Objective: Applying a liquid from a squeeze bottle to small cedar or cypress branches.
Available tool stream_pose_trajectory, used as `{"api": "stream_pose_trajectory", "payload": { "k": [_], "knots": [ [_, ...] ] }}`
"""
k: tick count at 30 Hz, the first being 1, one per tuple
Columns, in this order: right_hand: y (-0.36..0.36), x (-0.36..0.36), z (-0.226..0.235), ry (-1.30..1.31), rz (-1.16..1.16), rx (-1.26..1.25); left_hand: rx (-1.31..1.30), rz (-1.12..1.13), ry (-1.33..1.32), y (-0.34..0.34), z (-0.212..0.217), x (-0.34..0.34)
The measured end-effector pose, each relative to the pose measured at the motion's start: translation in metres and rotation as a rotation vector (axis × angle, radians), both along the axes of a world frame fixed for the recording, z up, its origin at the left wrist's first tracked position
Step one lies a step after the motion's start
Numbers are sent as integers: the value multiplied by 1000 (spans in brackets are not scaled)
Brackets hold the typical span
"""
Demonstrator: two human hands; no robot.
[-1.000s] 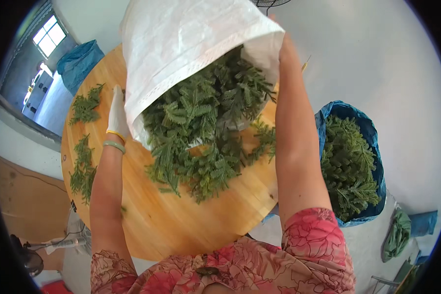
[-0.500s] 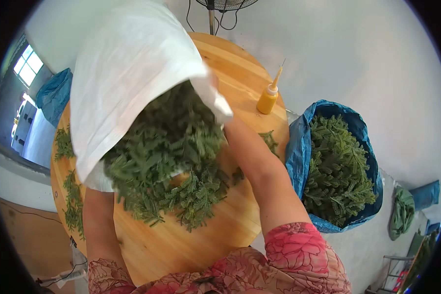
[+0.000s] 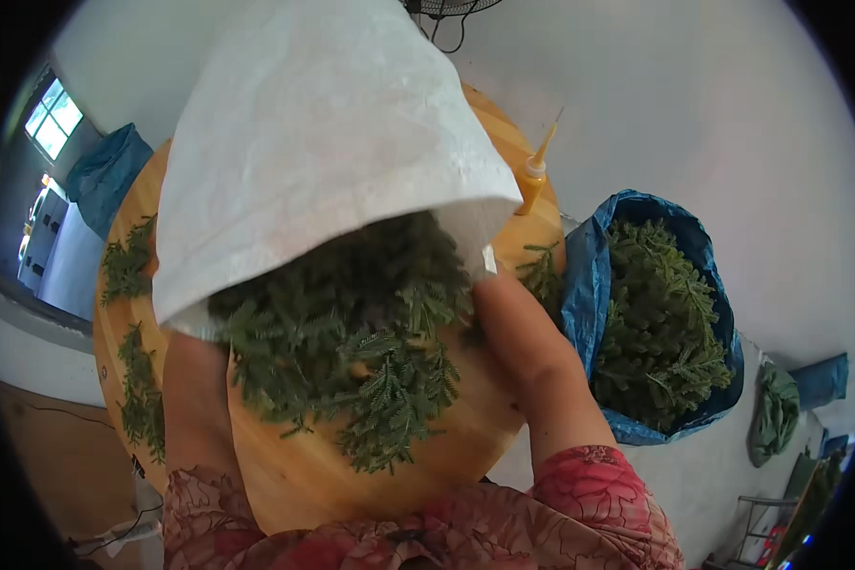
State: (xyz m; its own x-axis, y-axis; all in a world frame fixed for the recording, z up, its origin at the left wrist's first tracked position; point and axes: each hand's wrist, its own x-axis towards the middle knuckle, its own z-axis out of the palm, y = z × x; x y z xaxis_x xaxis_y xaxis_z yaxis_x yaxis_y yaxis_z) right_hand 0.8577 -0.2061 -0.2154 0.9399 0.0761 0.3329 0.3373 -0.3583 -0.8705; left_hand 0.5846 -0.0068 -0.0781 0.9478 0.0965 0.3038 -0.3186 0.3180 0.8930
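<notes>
A big white sack [image 3: 332, 123] is tipped mouth-down toward me over the round table. Green fir sprigs [image 3: 351, 332] fill its mouth and spill onto the wood. Both my forearms reach up to the sack's rim, one at each side. My left hand is hidden behind the left edge of the sack, where only the left forearm [image 3: 198, 408] shows. On the other side, my right forearm [image 3: 537, 347] goes up to the rim's right corner, and the sack covers the right hand. What my fingers do cannot be seen.
The wooden table [image 3: 351, 494] carries loose sprigs [image 3: 128, 261] at its left edge. A yellow squeeze bottle [image 3: 532, 185] with a thin nozzle stands at the far right. Beside the table is a blue bag [image 3: 584, 294] full of fir sprigs. A fan [image 3: 451, 8] is behind.
The sack's mouth has swung right and its right rim has dropped over my right hand. The sprigs have shifted slightly right and toward me. My right forearm has moved right.
</notes>
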Motion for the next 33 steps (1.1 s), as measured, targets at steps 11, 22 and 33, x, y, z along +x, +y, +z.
{"api": "stream_pose_trajectory", "payload": {
  "k": [11, 22, 33],
  "knots": [
    [24, -7, 42, 166, -96, -115, 103, -63, 9, 43, 4, 41],
    [-154, -101, 114, -174, 105, -202, -212, 709, 535, 40, 37, -140],
    [-191, -212, 35, -40, 335, -219, 1646, 1001, 227, -146, 27, -365]
  ]
}}
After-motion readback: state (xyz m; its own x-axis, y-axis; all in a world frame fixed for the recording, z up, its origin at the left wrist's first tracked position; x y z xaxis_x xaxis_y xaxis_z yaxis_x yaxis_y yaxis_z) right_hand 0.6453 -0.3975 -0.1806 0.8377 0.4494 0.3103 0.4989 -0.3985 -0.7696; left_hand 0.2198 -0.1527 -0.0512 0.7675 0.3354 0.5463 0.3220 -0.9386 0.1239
